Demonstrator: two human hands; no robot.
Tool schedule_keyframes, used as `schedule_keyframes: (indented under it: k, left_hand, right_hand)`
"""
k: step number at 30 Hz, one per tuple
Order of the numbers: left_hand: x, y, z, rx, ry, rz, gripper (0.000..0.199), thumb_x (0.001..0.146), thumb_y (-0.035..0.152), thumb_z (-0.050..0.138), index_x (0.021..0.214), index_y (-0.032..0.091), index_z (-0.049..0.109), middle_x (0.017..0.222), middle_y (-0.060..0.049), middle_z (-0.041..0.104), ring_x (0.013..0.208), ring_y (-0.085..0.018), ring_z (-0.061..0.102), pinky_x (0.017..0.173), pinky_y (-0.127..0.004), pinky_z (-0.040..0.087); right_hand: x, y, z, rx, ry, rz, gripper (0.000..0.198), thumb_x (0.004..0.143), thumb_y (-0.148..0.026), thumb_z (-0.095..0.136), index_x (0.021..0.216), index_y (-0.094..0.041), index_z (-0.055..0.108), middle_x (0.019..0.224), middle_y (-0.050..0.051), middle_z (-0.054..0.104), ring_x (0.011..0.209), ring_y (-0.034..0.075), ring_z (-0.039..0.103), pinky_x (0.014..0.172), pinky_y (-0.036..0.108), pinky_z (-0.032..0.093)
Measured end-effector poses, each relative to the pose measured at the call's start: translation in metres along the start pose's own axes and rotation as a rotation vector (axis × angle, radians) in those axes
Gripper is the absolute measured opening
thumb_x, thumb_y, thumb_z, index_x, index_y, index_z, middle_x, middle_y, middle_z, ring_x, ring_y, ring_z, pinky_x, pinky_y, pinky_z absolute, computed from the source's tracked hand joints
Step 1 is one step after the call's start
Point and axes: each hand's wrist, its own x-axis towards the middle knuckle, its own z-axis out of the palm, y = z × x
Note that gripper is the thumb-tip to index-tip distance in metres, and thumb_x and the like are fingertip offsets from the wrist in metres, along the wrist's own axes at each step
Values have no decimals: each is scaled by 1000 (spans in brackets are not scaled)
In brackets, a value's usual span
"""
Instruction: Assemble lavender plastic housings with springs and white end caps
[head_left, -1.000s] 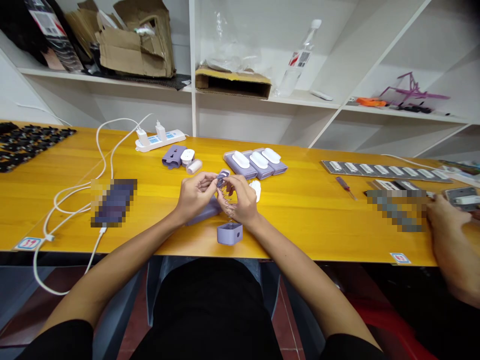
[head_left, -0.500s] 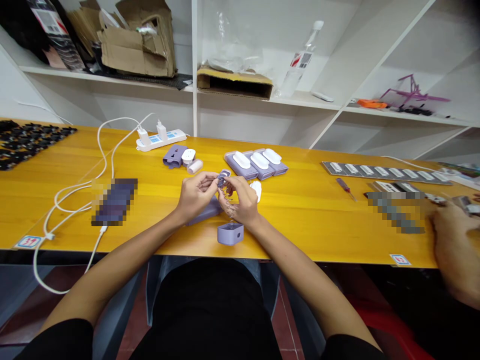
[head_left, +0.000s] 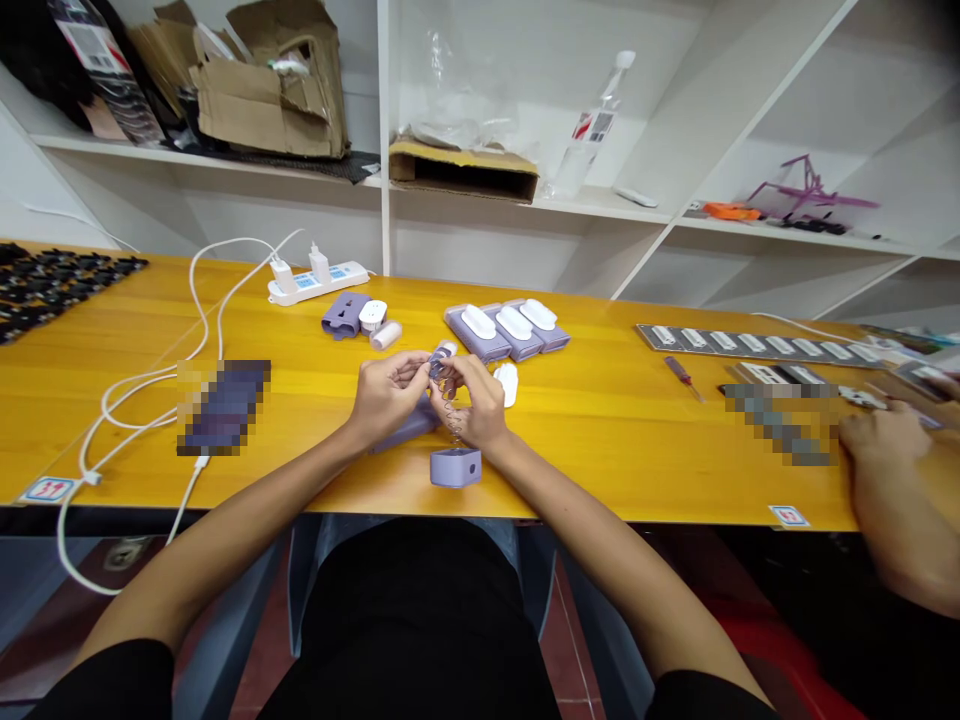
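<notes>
In front of me, my left hand (head_left: 386, 395) pinches a small purple-and-clear part (head_left: 442, 352) between thumb and fingers. My right hand (head_left: 478, 405) is closed on the same part from the other side, its fingers partly hiding it. From there a thin coiled wire (head_left: 454, 428) runs down past my right palm to a small open purple housing (head_left: 454, 470) with a round hole, close to the table edge. Beneath my left hand lies a larger purple case (head_left: 405, 430), partly covered. A white ribbed piece (head_left: 507, 384) rests just right of my right hand.
Behind my hands lie purple cases with white oval tops (head_left: 514, 322), a purple shell (head_left: 345, 315) and a pink-white cylinder (head_left: 386, 334). Left are a power strip (head_left: 322, 283), white cables and a blurred-out phone (head_left: 225, 405). A screwdriver (head_left: 684, 377) and another person's hand (head_left: 889, 440) are right.
The small part has tilted a little between my fingers, and my hands stay closed on it. The whole view has shifted slightly. At the right, the other person's hand has moved.
</notes>
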Motion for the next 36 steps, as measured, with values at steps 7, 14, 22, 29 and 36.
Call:
schedule_keyframes:
  k: [7, 14, 22, 29, 36]
  left_hand:
    - [0, 1, 0, -2, -7, -36, 29, 89, 40, 78, 103, 15, 80, 103, -10, 86, 91, -23, 84, 89, -33, 69]
    - [2, 2, 0, -11, -2, -13, 28, 90, 38, 77, 103, 14, 80, 100, -10, 85, 87, -21, 83, 83, -30, 70]
    - [1, 1, 1, -48, -28, -34, 30, 90, 41, 79, 105, 15, 78, 99, -10, 85, 88, -22, 83, 83, -32, 70]
    - [2, 0, 0, -63, -79, -35, 32, 94, 42, 76, 109, 14, 77, 108, -12, 84, 98, -24, 82, 91, -35, 67]
    - [5, 3, -4, -82, -133, -68, 33, 93, 41, 76, 111, 13, 79, 114, -14, 83, 107, -26, 80, 100, -38, 64]
  right_hand:
    - [4, -3, -2, -3, 29, -58, 33, 100, -18, 67, 132, -19, 60, 101, 12, 73, 74, 20, 67, 67, 35, 62]
    - [5, -3, -4, -98, 41, -169, 37, 100, -15, 64, 136, -17, 59, 106, 15, 76, 89, 25, 76, 76, 38, 66]
    - [7, -2, -6, -97, 21, -167, 42, 98, -13, 65, 139, -20, 57, 108, 13, 77, 95, 26, 79, 79, 39, 68]
    - [6, 1, -7, -79, -15, -120, 40, 99, -15, 67, 137, -21, 58, 103, 11, 76, 85, 24, 76, 73, 38, 67]
    - [6, 2, -6, -33, 45, -55, 29, 98, -18, 69, 126, -22, 63, 90, 6, 73, 72, 20, 72, 67, 34, 65]
